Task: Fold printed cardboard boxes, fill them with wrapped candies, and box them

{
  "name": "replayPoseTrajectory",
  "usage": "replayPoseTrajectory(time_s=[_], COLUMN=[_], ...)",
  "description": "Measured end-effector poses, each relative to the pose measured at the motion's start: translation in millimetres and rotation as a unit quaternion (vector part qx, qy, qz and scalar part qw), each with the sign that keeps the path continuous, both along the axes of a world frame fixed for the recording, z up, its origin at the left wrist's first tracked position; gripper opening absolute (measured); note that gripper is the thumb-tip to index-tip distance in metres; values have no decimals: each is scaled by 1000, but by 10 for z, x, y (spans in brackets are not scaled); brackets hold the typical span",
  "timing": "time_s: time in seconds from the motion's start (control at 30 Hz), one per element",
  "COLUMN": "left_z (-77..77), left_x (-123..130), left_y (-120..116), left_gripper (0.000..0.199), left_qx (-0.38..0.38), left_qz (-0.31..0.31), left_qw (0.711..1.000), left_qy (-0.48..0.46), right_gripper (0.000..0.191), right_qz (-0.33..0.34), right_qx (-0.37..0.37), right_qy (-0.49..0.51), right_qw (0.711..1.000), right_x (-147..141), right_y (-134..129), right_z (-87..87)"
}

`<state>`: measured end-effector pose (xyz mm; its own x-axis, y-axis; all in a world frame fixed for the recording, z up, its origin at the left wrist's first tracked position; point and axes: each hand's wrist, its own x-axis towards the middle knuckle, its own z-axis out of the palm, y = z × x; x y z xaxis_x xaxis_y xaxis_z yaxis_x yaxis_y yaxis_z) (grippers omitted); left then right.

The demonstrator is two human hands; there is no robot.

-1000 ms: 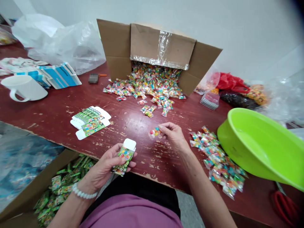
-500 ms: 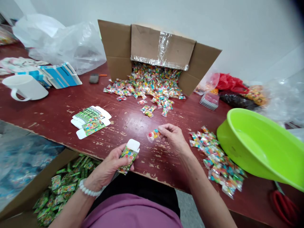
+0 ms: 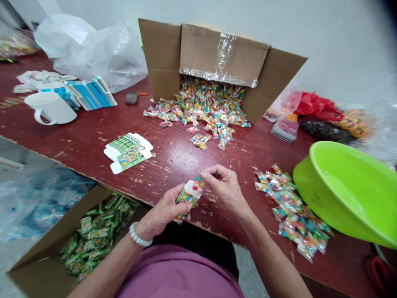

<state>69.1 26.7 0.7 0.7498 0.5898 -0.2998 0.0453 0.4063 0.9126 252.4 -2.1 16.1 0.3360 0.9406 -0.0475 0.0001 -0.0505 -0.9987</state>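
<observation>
My left hand (image 3: 170, 207) is closed round a small green printed candy box (image 3: 187, 200), its white top flap raised. Between the thumb and fingers of my right hand (image 3: 223, 186) is a clear candy packet (image 3: 198, 185) with colourful sweets inside. The packet is at the box's open top, its lower part over the white flap; how far in it is I cannot tell. To the right lie loose candy packets (image 3: 291, 203) in a pile. Flat unfolded green cartons (image 3: 130, 152) are stacked on the left of the table.
A large cardboard box (image 3: 164, 54) spills many candy packets onto the red table (image 3: 93, 132). A green basin (image 3: 313, 182) stands at right, red-handled scissors (image 3: 380, 269) near it. A white mug (image 3: 58, 108) is at left. Below the edge, a carton (image 3: 46, 277) holds filled green boxes (image 3: 96, 234).
My right hand has brought the candy packet to the mouth of the box. My left hand and the box have come up and right towards it. The view has shifted slightly.
</observation>
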Motion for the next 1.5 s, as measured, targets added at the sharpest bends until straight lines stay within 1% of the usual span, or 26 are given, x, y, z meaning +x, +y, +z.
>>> replayPoseTrajectory(time_s=[0.1,0.23,0.3,0.47,0.53,0.63,0.67,0.73,0.83,0.9,0.97,1.0,1.03,1.1,1.13,1.17,1.23,1.27,1.33,1.5], left_z=[-11,-47,-58,-40,-32,-21,-16,-9,-14,-25,-32,-33,-31,-21,-15,-10,-8,-13,-32,-81], left_x=[-9,-19,-18,-6,-3,-12,-18,-31,-44,-47,-49,-49,-48,-44,-42,-39,-34,-33,-38,-68], left_y=[-14,-7,-1,-29,-37,-33,-31,-27,-28,-27,-17,-8,2,22,29,32,28,23,9,-9], left_gripper=[34,44,48,53,50,41,39,36,39,40,38,36,37,46,51,53,53,52,51,42], left_qx=[-7,-30,-37,-60,-59,-51,-47,-39,-39,-46,-69,-93,-121,-174,-188,-193,-175,-159,-127,-46], left_qz=[-2,18,23,39,49,52,52,50,45,56,85,104,121,143,149,153,162,166,169,173], left_qw=[1000,999,999,997,997,997,997,998,998,997,993,989,984,973,970,968,971,973,977,983], left_qy=[7,5,1,-7,-15,-24,-26,-31,-34,-39,-46,-48,-48,-46,-44,-42,-36,-33,-31,-28], right_gripper=[16,12,12,13,13,15,17,18,17,16,19,22,24,23,22,25,39,45,48,44], right_qz=[16,-30,-37,30,21,-31,-37,-35,-18,29,82,94,89,58,48,45,42,40,44,117], right_qx=[4,59,66,25,27,30,26,19,20,34,49,50,44,7,-18,-39,-58,-57,-51,-72], right_qy=[-32,-51,-66,-117,-96,-19,-1,0,-68,-122,-139,-130,-107,-28,20,67,122,126,99,-11], right_qw=[999,996,995,992,995,999,999,999,997,992,986,986,989,998,999,996,990,990,993,990], right_x=[-55,-134,-157,-189,-181,-162,-160,-168,-189,-190,-173,-163,-154,-152,-161,-176,-214,-232,-255,-241], right_y=[-17,-6,-4,-107,-131,-103,-87,-72,-113,-166,-211,-225,-233,-232,-226,-218,-199,-190,-177,-163], right_z=[-10,1,2,-26,-36,-41,-44,-55,-77,-76,-58,-50,-44,-52,-65,-81,-113,-123,-129,-90])
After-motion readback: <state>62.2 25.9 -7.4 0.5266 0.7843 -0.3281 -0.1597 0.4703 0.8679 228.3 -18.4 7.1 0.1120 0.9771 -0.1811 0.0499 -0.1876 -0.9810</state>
